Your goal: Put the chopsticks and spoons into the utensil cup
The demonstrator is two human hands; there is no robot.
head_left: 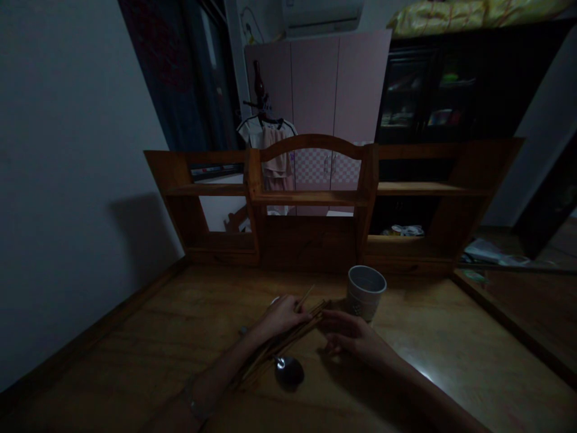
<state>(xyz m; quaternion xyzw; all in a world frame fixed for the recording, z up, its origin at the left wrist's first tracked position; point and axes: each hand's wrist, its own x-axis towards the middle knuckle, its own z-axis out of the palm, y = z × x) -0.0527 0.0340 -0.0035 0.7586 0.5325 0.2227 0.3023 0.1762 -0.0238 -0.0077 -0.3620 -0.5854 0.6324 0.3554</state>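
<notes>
My left hand is closed around a bundle of wooden chopsticks that lies slanted over the wooden desk; one stick pokes up past the fingers. My right hand rests just right of the bundle, its fingers reaching toward the chopstick tips and partly curled. A grey cup stands upright right behind the right hand. A metal spoon lies on the desk between my two forearms, below the chopsticks.
A wooden shelf unit runs along the back of the desk. A wall is on the left. Pink wardrobe doors and a dark cabinet stand beyond. The room is dim.
</notes>
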